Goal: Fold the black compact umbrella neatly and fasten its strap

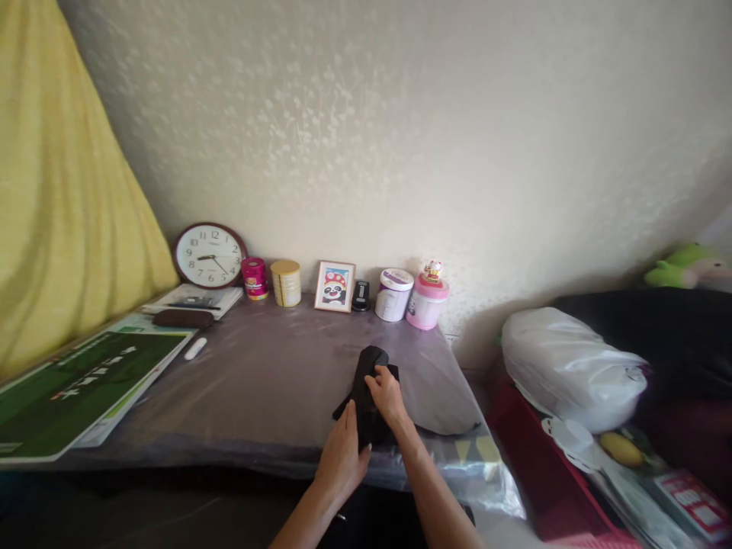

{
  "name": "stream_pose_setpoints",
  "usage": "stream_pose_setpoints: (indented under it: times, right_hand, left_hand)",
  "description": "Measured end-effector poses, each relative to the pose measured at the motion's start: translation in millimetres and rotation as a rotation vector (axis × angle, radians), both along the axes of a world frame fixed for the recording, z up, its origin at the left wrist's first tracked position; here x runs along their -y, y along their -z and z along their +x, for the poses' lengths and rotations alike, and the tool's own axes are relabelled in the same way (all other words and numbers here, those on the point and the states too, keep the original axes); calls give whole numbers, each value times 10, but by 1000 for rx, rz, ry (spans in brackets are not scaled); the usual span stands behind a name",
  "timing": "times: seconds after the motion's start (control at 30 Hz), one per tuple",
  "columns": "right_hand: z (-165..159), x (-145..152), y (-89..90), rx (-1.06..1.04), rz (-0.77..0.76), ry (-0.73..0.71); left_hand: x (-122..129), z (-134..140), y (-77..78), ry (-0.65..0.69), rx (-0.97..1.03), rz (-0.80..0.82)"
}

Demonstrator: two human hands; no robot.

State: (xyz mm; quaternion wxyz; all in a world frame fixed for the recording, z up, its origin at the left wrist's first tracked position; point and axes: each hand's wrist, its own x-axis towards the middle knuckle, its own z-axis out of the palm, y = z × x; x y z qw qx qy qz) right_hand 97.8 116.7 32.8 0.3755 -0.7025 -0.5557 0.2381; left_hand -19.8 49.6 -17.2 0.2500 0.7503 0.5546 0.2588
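Observation:
A long black fabric bundle (371, 358) lies near the front of the table, its rounded end pointing at the wall. I cannot make out exactly what it is. Dark flaps stick out at both its sides. My left hand (341, 451) grips its near left part, fingers along the side and thumb at the near end. Farther up, my right hand (385, 393) presses its curled fingers onto the top and right of the bundle. My wrists and hands hide much of its near half. A grey flat piece with a curved dark edge (446, 404) lies to the right.
Along the wall stand a clock (210, 255), a pink can (255, 279), a yellow-lidded tin (286, 284), a panda picture frame (335, 287) and two tubs (394, 296). Green board (97, 381) lies left. Beyond the table's right edge sits a red bin (549, 465) with a white bag (572, 366).

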Motion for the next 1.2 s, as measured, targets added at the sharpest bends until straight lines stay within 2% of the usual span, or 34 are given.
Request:
stream_pose_setpoints:
  times: [0.47,0.67,0.77,0.9,1.2]
  right_hand:
    - [-182,121,-69,-171,-127,-118]
    - [-219,143,-47,-55,-104,-118]
    - [-224,148,-47,-10,-76,-71]
    - [-231,169,-68,21,-65,-60]
    - [-173,170,-83,-20,-101,-169]
  left_hand:
    - [41,-61,-80,59,48,57]
    - [73,-78,-128,69,134,45]
    - [68,-91,-95,105,100,60]
    - [55,-105,-37,89,90,63]
    - [50,-100,-32,80,63,50]
